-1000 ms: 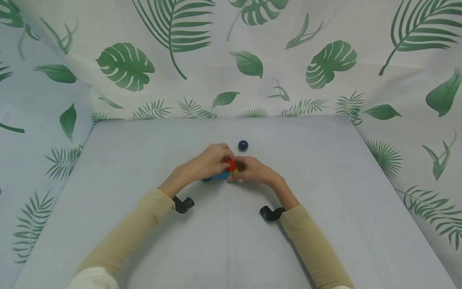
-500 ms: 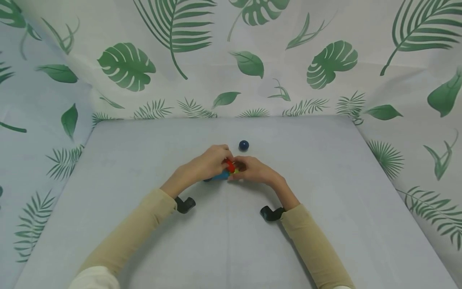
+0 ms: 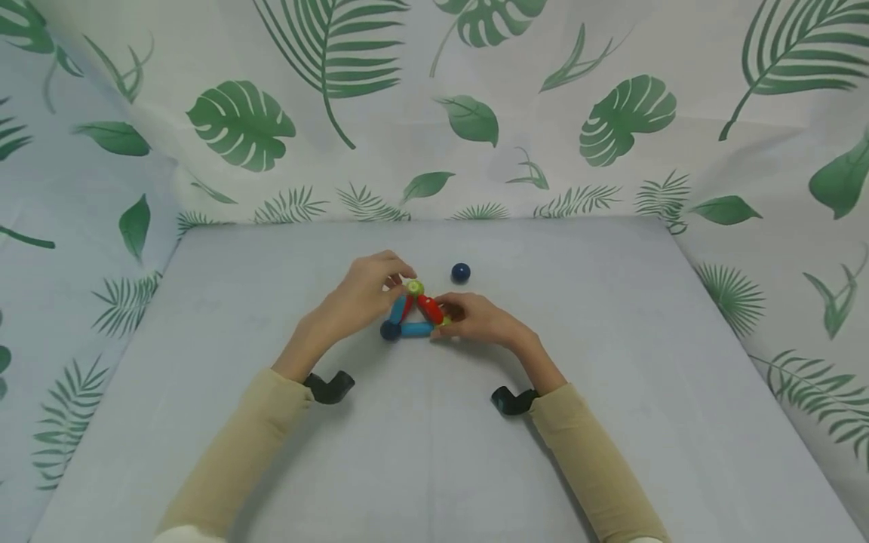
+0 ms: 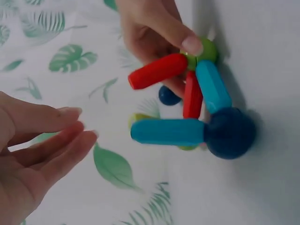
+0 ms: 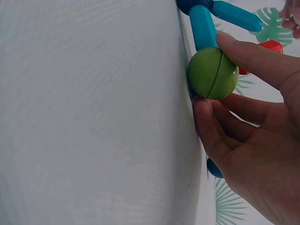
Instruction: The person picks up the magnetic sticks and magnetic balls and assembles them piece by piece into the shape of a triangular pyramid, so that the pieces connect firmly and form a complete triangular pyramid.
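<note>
A toy frame of balls and sticks stands between the hands. A dark blue ball point(image 3: 391, 330) joins a light blue stick point(image 3: 416, 329) along the table and another raised blue stick point(image 4: 168, 131). My right hand point(image 3: 478, 320) pinches a green ball point(image 5: 213, 72) at the frame's right corner, thumb on top in the left wrist view. A red stick point(image 4: 158, 71) points up from that ball, free at its upper end. Another green ball point(image 3: 415, 287) shows at the far side. My left hand point(image 4: 42, 140) is apart from the frame, fingers loosely bent, holding nothing.
A loose dark blue ball point(image 3: 461, 273) lies behind the frame on the white table point(image 3: 434, 452). Black wrist-camera mounts point(image 3: 331, 388) show at both sleeves. Leaf-printed cloth point(image 3: 380, 121) rises behind and beside the table.
My left hand has let go of the red stick and moved away to the left, uncovering the sticks and the far green ball. My right hand keeps its place.
</note>
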Tool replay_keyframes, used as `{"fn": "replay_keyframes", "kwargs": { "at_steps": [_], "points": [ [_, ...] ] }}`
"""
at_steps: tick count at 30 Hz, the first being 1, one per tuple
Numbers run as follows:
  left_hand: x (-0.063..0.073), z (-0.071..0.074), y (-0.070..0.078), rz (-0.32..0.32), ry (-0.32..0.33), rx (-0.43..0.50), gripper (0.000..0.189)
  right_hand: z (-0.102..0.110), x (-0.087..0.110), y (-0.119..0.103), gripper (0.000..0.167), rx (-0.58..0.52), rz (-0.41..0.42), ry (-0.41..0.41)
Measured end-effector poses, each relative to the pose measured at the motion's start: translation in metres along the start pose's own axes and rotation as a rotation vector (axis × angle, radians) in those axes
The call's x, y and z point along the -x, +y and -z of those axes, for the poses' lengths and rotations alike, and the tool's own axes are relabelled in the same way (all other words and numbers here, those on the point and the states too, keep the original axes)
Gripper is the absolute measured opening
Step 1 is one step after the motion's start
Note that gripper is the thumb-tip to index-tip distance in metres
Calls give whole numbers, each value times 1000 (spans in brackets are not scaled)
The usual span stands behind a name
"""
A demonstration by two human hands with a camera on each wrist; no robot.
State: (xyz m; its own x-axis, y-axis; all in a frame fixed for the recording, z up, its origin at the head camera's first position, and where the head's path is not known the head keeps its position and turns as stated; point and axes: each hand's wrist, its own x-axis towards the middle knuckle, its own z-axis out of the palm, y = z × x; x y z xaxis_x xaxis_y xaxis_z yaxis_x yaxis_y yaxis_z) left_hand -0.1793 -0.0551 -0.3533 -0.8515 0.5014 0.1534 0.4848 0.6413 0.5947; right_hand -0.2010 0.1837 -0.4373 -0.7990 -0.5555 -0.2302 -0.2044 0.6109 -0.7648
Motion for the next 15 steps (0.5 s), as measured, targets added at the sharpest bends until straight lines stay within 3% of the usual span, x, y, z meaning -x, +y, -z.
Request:
{"fn": "replay_keyframes", "kwargs": {
  "at_steps": [3,5,11,15],
  "points": [
    [8,-2,-12,46,85,41,21,0,1,-2,60,9,-7,0],
    [13,-8,-22,85,93,59,23,0,1,-3,61,9,-11,0],
    [26,-29,-42,241,-14,141,38,-2,1,-4,62,6,-11,5],
    [29,-40,-48,276,-42,172,40,-2,0,-4,61,7,-34,13]
  ]
}}
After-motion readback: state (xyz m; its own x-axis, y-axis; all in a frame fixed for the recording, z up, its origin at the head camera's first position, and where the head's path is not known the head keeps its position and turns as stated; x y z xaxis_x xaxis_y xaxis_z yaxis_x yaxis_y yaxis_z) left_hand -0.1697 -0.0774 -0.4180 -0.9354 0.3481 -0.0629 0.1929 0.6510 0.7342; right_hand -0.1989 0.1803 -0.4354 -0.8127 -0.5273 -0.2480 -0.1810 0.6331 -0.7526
